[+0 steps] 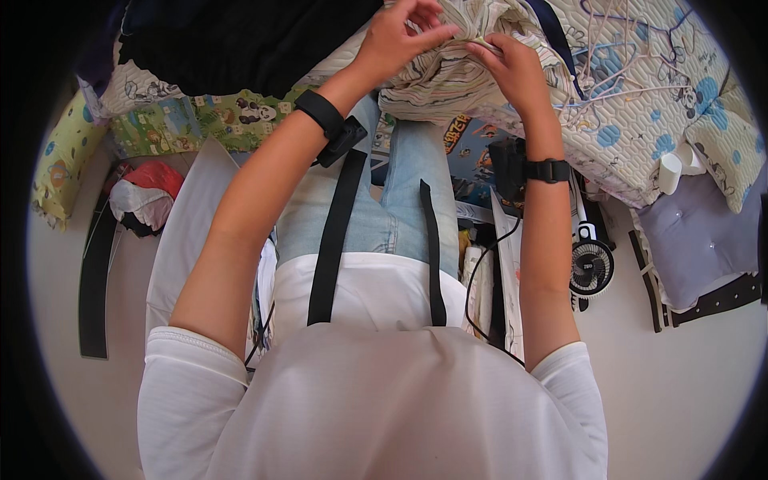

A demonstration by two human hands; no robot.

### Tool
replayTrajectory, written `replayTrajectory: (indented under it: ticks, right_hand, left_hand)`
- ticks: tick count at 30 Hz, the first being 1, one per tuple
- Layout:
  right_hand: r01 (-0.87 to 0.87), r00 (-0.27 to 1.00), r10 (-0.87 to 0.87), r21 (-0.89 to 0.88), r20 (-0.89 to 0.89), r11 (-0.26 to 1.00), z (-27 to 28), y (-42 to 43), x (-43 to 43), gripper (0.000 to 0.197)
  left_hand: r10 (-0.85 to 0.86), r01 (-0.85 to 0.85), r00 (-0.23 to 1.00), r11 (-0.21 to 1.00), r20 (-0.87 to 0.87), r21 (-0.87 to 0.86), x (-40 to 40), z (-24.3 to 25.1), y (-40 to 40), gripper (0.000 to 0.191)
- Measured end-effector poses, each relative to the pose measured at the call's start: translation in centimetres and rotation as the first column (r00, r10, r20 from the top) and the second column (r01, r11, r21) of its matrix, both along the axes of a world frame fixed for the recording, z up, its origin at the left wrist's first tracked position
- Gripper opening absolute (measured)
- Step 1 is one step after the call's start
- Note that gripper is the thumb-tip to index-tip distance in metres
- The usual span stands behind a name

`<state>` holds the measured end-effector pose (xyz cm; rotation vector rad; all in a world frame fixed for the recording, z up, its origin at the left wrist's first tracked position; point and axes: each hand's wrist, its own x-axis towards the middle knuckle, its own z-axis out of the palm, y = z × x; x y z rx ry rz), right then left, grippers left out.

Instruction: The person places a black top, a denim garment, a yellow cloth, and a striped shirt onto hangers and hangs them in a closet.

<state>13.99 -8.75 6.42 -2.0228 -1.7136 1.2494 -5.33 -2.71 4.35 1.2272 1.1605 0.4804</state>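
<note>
A cream garment with thin dark and coloured stripes (429,90) lies bunched at the top middle, on the edge of a quilted mat. At its upper edge my right hand (513,69) pinches a fold between thumb and fingers. My left hand (405,33) hovers against the garment's left side, thumb and fingers apart, with no cloth visible between them. Left of that hand spreads a large black cloth (240,45). A dark blue strap or band (555,39) curves along the garment's right side.
Several thin clothes hangers (630,90) lie tangled on the quilted mat (636,159) at right. Beside it are a white cup (670,173), a small fan (591,267) and a grey cushion (708,234). A red and white bundle (147,195) sits at left.
</note>
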Motion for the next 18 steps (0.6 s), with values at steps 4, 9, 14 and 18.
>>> replayTrajectory:
  ticks: [4,9,14,18]
  right_hand:
    - [0.107,0.977,-0.117,-0.063,-0.177,0.992,-0.6,-0.7,-0.3,0.028]
    - [0.127,0.969,-0.133,-0.046,-0.206,0.991,-1.3,-0.9,-0.8,0.027]
    - [0.13,0.975,-0.138,-0.055,-0.173,0.99,-0.8,-0.7,-1.0,0.028]
    - [0.187,0.942,-0.219,-0.144,-0.256,0.972,-0.8,-0.8,-1.3,0.029]
  left_hand:
    - [-0.315,0.356,0.934,0.873,-0.171,0.334,0.1,-0.5,-1.0,0.02]
    - [-0.21,0.261,0.964,0.874,-0.164,0.41,0.7,-0.2,-0.9,0.02]
    - [-0.227,0.313,0.945,0.831,-0.234,0.459,0.6,-0.1,-0.5,0.018]
    - [-0.22,0.355,0.929,0.76,-0.299,0.544,0.6,-0.3,-0.6,0.014]
